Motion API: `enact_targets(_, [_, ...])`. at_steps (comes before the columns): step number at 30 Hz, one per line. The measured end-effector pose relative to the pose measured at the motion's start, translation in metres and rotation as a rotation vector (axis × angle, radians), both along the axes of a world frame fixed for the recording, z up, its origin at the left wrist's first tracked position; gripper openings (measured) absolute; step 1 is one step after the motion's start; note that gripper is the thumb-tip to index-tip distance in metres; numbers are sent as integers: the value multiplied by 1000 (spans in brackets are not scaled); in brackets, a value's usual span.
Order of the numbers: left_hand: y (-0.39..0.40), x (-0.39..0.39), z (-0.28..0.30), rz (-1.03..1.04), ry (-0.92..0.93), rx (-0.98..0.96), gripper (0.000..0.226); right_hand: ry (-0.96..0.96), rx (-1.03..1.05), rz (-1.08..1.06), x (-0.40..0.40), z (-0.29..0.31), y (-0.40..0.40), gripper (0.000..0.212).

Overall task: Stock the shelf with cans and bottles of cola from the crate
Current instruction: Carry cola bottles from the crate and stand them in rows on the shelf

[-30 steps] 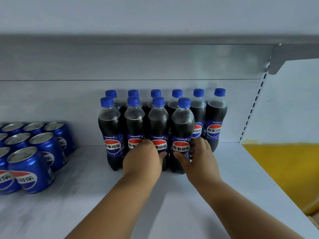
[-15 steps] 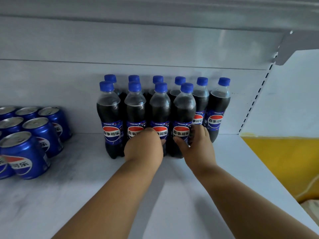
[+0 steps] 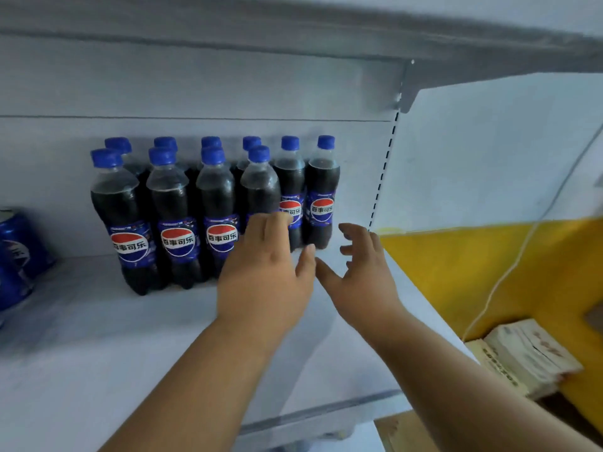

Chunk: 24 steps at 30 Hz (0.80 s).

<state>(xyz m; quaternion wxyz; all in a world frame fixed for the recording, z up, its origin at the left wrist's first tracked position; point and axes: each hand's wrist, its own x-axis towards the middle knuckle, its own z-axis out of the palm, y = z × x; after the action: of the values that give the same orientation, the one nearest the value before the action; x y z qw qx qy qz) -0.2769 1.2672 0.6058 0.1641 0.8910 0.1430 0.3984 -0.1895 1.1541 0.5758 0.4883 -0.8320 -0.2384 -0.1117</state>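
Several cola bottles (image 3: 215,203) with blue caps stand in two rows at the back of the white shelf (image 3: 98,347). My left hand (image 3: 266,275) hovers with straight fingers in front of the fourth front bottle (image 3: 259,187), covering its label; whether it touches the bottle is unclear. My right hand (image 3: 357,272) is just to the right, fingers spread and relaxed, holding nothing, in front of the rightmost back bottle (image 3: 323,197). Blue cola cans (image 3: 19,256) sit at the far left edge. The crate is not in view.
The shelf above (image 3: 293,37) overhangs the bottles. A slotted upright (image 3: 381,171) bounds the shelf on the right. Beyond it are a yellow wall (image 3: 489,272), a white cable (image 3: 502,278), a stack of paper packs (image 3: 528,357) and cardboard (image 3: 404,432) below.
Both hands have let go of the front bottles, opened and drawn back to the right. The view has swung right, so most cans have left the frame.
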Motion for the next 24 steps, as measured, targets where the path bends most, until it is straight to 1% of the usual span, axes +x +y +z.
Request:
enact_targets(2, [-30, 4, 8, -104, -13, 24, 35, -3, -5, -38, -2, 10, -34, 66])
enact_targets(5, [-80, 11, 14, -277, 4, -47, 34, -37, -11, -87, -8, 23, -93, 67])
enact_targets(9, [-163, 23, 16, -425, 10, -91, 39, -94, -37, -177, -18, 36, -190, 66])
enact_targets(12, [-238, 30, 17, -529, 28, -71, 40, -108, -44, -257, -26, 40, -272, 67])
enact_targets(19, [-426, 42, 3, -795, 59, -54, 43, -56, -103, -560, -60, 34, -467, 71])
enact_targets(24, [-547, 43, -8, -991, 104, -33, 45, -11, -99, -771, -93, 28, -580, 71])
